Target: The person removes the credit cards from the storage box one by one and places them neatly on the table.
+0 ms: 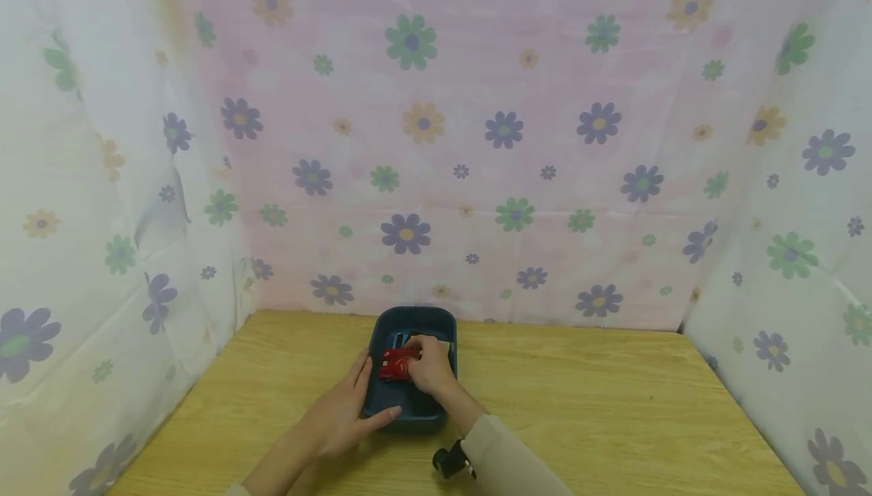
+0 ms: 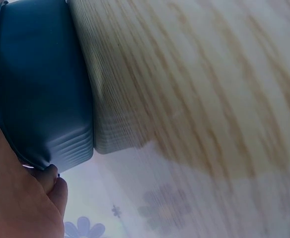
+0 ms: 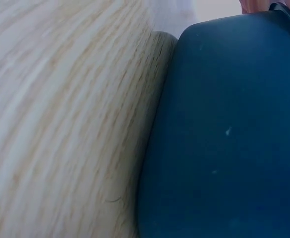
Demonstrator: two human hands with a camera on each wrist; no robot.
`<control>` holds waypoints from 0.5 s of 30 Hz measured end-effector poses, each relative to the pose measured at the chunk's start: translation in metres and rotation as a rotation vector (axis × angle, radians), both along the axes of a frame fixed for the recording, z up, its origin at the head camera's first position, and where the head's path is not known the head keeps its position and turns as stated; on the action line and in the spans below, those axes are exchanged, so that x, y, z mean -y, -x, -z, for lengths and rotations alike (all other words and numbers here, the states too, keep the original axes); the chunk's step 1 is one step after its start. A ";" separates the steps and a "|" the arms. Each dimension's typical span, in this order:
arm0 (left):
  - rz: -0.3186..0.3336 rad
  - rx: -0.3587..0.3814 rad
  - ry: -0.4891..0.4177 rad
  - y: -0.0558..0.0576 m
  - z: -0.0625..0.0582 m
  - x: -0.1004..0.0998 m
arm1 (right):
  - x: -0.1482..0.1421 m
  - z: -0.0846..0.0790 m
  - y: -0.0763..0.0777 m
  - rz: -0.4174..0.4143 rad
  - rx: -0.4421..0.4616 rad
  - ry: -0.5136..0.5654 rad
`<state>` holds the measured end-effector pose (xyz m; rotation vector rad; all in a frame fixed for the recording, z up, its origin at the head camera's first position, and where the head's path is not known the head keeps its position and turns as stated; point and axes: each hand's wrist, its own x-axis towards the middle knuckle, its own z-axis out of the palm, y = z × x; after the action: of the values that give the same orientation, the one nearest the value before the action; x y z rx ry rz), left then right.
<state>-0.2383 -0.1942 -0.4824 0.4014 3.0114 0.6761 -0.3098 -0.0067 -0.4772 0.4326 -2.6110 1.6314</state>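
A dark blue plastic bin (image 1: 417, 314) with rounded corners stands on the table in the head view; its outer wall fills much of both wrist views. My left hand (image 1: 334, 414) holds the bin at its left side, fingers along the outer wall and thumb over the near rim. Inside the bin, my right hand (image 1: 432, 369) pinches a red card (image 1: 393, 365) with a small pale square on it. Behind the red card lies a card with dark and light stripes (image 1: 399, 341), partly covered. The right fingertips are partly hidden in the head view.
The bin stands on a wood-grain table (image 1: 579, 397), near its back edge. A flowered curtain (image 1: 463, 140) closes off the back and both sides. A small black device (image 1: 448, 460) sits by the right sleeve (image 1: 511, 458).
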 end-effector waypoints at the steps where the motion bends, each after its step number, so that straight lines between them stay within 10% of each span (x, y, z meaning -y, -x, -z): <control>1: 0.000 -0.001 0.001 0.000 0.000 0.000 | 0.000 0.000 0.000 -0.006 0.005 0.017; 15: 0.006 0.001 -0.005 0.002 0.001 0.000 | 0.000 -0.002 -0.002 -0.033 0.016 0.100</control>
<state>-0.2400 -0.1944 -0.4838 0.4096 3.0069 0.6829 -0.3076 -0.0065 -0.4756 0.4620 -2.5324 1.7732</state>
